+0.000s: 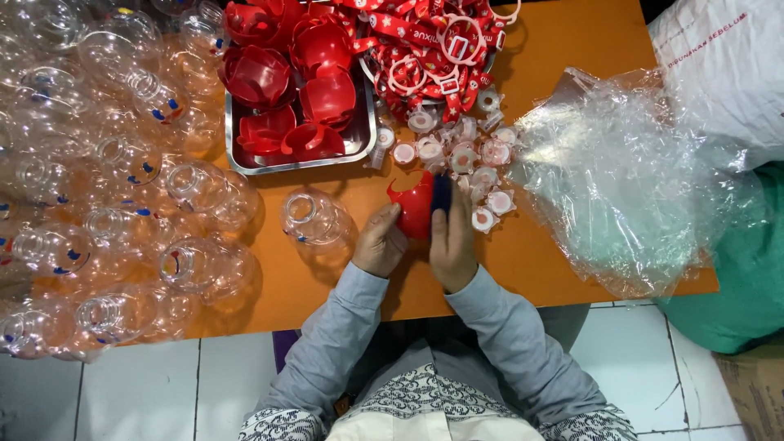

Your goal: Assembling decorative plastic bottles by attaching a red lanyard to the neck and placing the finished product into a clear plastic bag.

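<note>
one view only, from a camera worn on the person's head, looking almost straight down onto the orange table (563,49) and the white tiled floor (139,392) beside it. it sits fairly near: the person's grey sleeves (498,335) and chest fill the bottom edge (the far side of the table lies at the top of the frame). with no second view, nothing is shared.

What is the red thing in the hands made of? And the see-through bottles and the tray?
The red cap, held by the left hand and the right hand, looks like glossy moulded plastic: smooth, with a bright shine. The bottles seem to be clear plastic; the orange table shows through them. The tray looks like metal, silvery with a mirror-like rim.
</note>
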